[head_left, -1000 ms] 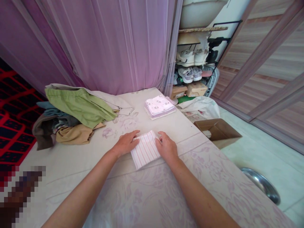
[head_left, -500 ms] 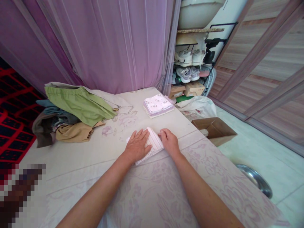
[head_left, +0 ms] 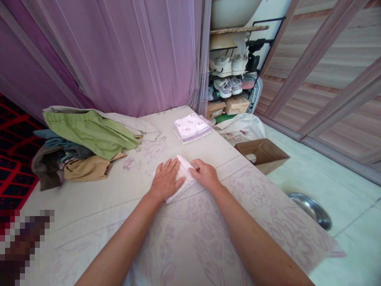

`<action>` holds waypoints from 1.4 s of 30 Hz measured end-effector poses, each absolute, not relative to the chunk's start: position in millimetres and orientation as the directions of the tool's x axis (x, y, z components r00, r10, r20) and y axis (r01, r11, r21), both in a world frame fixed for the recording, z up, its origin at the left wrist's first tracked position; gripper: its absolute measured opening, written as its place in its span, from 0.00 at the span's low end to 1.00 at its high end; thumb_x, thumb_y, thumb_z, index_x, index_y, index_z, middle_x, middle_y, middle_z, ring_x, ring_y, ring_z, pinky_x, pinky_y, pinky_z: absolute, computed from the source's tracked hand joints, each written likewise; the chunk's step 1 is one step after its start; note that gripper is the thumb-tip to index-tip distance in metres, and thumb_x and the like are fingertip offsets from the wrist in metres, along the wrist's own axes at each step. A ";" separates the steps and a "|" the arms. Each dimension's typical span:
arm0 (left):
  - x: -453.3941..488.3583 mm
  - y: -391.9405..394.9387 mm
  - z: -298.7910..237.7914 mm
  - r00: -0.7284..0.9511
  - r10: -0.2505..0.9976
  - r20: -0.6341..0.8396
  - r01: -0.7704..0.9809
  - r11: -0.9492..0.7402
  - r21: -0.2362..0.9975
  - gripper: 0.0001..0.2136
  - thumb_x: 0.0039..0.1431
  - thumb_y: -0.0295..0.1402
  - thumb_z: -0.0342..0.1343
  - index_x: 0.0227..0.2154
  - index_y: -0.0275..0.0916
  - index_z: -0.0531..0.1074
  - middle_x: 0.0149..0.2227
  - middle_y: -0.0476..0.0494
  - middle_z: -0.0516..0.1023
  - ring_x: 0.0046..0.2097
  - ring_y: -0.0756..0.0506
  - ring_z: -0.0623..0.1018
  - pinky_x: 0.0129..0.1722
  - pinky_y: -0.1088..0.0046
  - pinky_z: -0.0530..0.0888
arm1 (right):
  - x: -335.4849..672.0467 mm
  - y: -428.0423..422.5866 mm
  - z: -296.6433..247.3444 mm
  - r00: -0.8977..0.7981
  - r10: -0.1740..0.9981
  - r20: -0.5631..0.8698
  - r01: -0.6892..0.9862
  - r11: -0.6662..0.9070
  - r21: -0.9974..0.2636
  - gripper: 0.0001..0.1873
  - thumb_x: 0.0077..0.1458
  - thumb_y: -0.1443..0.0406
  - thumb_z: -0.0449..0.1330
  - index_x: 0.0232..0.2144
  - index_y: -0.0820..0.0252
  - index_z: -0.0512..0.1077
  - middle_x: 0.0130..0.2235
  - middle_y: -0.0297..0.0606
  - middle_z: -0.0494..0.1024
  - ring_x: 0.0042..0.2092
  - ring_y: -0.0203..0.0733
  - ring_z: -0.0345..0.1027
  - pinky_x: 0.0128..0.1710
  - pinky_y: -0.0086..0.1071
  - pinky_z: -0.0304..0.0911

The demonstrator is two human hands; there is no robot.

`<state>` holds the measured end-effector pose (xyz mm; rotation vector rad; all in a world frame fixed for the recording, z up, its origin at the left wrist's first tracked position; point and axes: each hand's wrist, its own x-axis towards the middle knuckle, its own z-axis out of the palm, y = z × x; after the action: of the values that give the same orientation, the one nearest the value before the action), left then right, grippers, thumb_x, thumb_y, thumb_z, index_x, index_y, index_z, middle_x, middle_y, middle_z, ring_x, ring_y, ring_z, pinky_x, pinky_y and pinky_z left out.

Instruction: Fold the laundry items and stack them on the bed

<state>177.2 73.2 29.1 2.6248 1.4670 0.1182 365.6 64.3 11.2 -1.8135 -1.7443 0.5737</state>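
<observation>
Green elastic-waisted garment (head_left: 92,133) atop heaped clothes (head_left: 86,167); left hand (head_left: 166,179), fingers extended, flat upon the folded striped cloth (head_left: 183,171) on the floral bedsheet (head_left: 190,238); right hand (head_left: 204,173), fingers curled at the cloth's right edge, pinch indeterminable; open brown box (head_left: 272,153).

Before you on the bed (head_left: 190,250) lies the folded cloth (head_left: 185,171). Behind it, slightly right, is the cloth stack (head_left: 192,125); at left, the clothes pile (head_left: 92,133). The curtain (head_left: 133,51) hangs behind all these. On the floor (head_left: 355,194) at your right stand the box (head_left: 269,163) and, nearer, the basin (head_left: 317,214).
</observation>
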 end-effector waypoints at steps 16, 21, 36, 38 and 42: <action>174.5 83.9 34.3 0.591 0.793 -0.145 0.806 -0.577 0.131 0.42 0.55 0.57 0.48 0.66 0.39 0.46 0.68 0.36 0.45 0.68 0.35 0.47 0.63 0.53 0.45 | 351.2 62.8 6.0 -0.199 0.980 0.022 0.906 0.192 -0.378 0.29 0.64 0.59 0.42 0.65 0.56 0.49 0.66 0.42 0.54 0.67 0.48 0.41 0.63 0.53 0.34; 177.1 82.6 38.4 0.581 0.803 -0.131 0.814 -0.570 0.112 0.41 0.53 0.57 0.50 0.65 0.40 0.49 0.68 0.36 0.46 0.67 0.34 0.49 0.63 0.51 0.47 | 349.1 59.4 11.0 -0.173 0.984 0.045 0.907 0.177 -0.381 0.29 0.63 0.58 0.44 0.64 0.57 0.51 0.64 0.43 0.58 0.65 0.49 0.45 0.62 0.52 0.37; 124.1 48.4 35.7 0.019 0.893 -0.450 0.216 0.435 0.874 0.15 0.58 0.40 0.55 0.44 0.36 0.70 0.45 0.38 0.78 0.44 0.45 0.79 0.41 0.69 0.76 | 367.8 79.6 37.0 -0.001 0.968 -0.251 0.847 -0.132 -0.515 0.10 0.45 0.57 0.60 0.21 0.57 0.75 0.24 0.35 0.76 0.28 0.39 0.69 0.26 0.28 0.53; 127.4 48.6 40.2 0.057 0.872 -0.486 0.177 0.470 0.865 0.15 0.56 0.41 0.58 0.39 0.34 0.72 0.40 0.38 0.80 0.39 0.46 0.80 0.39 0.72 0.76 | 368.7 78.3 34.7 0.006 0.973 -0.232 0.831 -0.134 -0.541 0.10 0.46 0.58 0.60 0.23 0.58 0.75 0.26 0.34 0.76 0.29 0.38 0.68 0.26 0.27 0.52; 152.2 49.7 43.5 0.063 0.870 -0.489 -0.008 0.490 0.871 0.15 0.53 0.40 0.62 0.38 0.33 0.73 0.42 0.35 0.80 0.40 0.45 0.80 0.40 0.72 0.77 | 370.2 74.5 28.8 0.041 0.982 -0.183 0.791 -0.144 -0.595 0.11 0.49 0.58 0.60 0.28 0.60 0.74 0.30 0.36 0.77 0.32 0.38 0.68 0.27 0.27 0.52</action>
<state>152.2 49.7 43.5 0.8369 1.3491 0.7970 370.2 74.5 28.8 -1.9938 -1.7963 0.8040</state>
